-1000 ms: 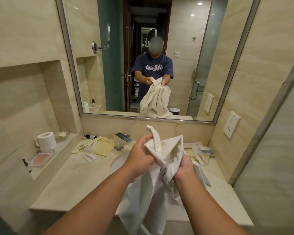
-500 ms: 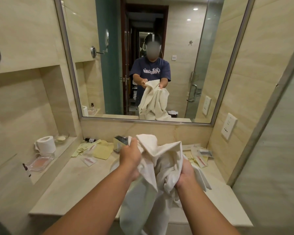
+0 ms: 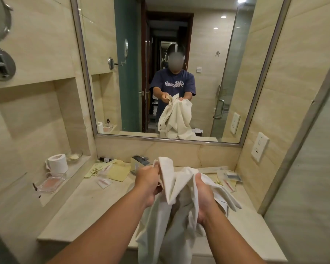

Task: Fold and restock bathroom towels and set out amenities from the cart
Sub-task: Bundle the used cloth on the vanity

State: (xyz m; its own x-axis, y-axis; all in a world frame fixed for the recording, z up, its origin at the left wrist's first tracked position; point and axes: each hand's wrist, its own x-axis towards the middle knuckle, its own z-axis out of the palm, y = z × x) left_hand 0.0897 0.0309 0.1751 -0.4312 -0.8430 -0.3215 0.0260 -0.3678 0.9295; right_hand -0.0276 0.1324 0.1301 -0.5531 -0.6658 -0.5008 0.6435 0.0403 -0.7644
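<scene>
A crumpled white towel [image 3: 170, 221] hangs in front of me over the vanity counter [image 3: 88, 210]. My left hand [image 3: 148, 182] grips its upper edge, with a corner sticking up above the fist. My right hand [image 3: 202, 199] clutches a bunch of the cloth a little lower and to the right. The towel's lower part drapes past the counter's front edge and hides the sink. Amenity packets [image 3: 111, 171] lie scattered at the back left of the counter, and more packets [image 3: 230, 178] lie at the back right.
A toilet paper roll [image 3: 57, 163], a clear soap dish [image 3: 52, 182] and a small bowl [image 3: 74, 156] sit on the left ledge. A small dark bottle [image 3: 105, 159] and a tissue box [image 3: 139, 163] stand by the mirror [image 3: 122, 73]. A wall socket [image 3: 259, 149] is on the right.
My hands have drawn apart along the towel, the left one moving left with the edge. My view has tilted downward, so the counter sits higher in the frame.
</scene>
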